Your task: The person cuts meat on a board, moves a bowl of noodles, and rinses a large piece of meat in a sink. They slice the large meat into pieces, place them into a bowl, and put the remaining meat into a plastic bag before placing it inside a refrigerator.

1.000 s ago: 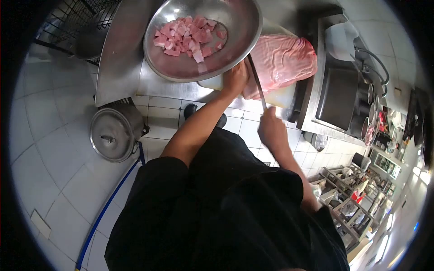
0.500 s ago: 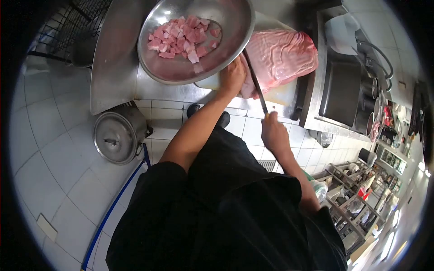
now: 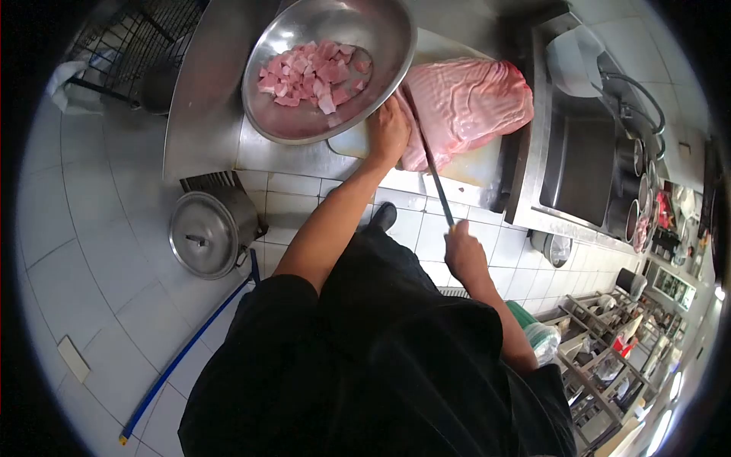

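A large slab of pale pink meat [image 3: 470, 103] lies on a cutting board [image 3: 354, 142] on the steel counter. My right hand [image 3: 464, 250] is closed around the handle of a long knife [image 3: 436, 179], whose blade lies in the meat near its left end. On the strip left of the blade rests my left hand [image 3: 390, 133], its fingers pressed together on the meat and partly hidden by the bowl rim. A steel bowl [image 3: 285, 129] holding several cubes of meat [image 3: 312, 75] stands just left of that hand.
To the right is a steel sink [image 3: 575, 160] with a white plastic container [image 3: 575, 61] behind it. A lidded pot [image 3: 205, 232] stands on the tiled floor at left, near a blue pole [image 3: 186, 350]. Wire racks are at upper left, metal shelving at lower right.
My right hand has drawn the knife back toward my body, and more of the handle end lies away from the meat. The whole view has shifted slightly.
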The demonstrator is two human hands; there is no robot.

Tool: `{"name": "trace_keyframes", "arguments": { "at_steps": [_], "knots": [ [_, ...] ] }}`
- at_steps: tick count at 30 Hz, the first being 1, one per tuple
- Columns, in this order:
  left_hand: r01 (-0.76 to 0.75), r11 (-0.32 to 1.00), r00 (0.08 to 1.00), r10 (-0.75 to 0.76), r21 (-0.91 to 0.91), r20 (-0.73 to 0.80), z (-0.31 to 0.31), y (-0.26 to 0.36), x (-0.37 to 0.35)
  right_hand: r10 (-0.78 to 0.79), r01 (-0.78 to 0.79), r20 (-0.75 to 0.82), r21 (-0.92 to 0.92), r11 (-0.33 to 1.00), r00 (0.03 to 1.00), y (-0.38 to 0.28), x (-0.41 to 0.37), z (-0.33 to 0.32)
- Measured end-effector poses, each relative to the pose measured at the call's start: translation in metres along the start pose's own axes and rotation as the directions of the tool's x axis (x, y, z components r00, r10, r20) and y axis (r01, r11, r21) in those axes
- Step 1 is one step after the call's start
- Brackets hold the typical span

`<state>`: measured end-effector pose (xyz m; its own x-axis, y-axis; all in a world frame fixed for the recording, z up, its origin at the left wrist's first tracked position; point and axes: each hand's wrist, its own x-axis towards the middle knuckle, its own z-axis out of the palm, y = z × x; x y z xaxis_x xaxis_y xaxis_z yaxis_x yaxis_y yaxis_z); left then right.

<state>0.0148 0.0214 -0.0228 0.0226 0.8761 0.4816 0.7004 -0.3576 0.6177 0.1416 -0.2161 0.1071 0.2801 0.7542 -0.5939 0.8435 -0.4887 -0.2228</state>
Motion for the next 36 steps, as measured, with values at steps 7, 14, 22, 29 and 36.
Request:
{"name": "trace_keyframes", "arguments": {
  "at_steps": [7,14,22,29,36],
  "knots": [
    [0.121,0.943,0.992,-0.128,-0.311,-0.002,-0.003,0.006,-0.005,0.088,-0.074,0.097,-0.144,0.987,0.991,0.027,-0.079,-0.040],
    [0.241,0.957,0.966,-0.220,-0.160,0.139,-0.007,0.022,-0.011,0.120,-0.113,0.149,-0.055,0.992,0.981,0.012,-0.133,-0.147],
    [0.548,0.831,0.779,-0.468,-0.093,0.417,-0.049,0.006,-0.007,-0.155,0.189,-0.192,0.178,0.966,0.969,-0.033,-0.040,-0.071],
    [0.486,0.872,0.840,-0.447,-0.062,0.307,-0.064,-0.014,-0.010,-0.203,0.227,-0.267,0.063,0.972,0.942,-0.056,0.033,-0.010],
    [0.438,0.899,0.877,-0.418,-0.036,0.236,-0.045,-0.020,-0.014,-0.219,0.233,-0.324,0.004,0.973,0.920,-0.086,0.098,0.008]
  ]
}}
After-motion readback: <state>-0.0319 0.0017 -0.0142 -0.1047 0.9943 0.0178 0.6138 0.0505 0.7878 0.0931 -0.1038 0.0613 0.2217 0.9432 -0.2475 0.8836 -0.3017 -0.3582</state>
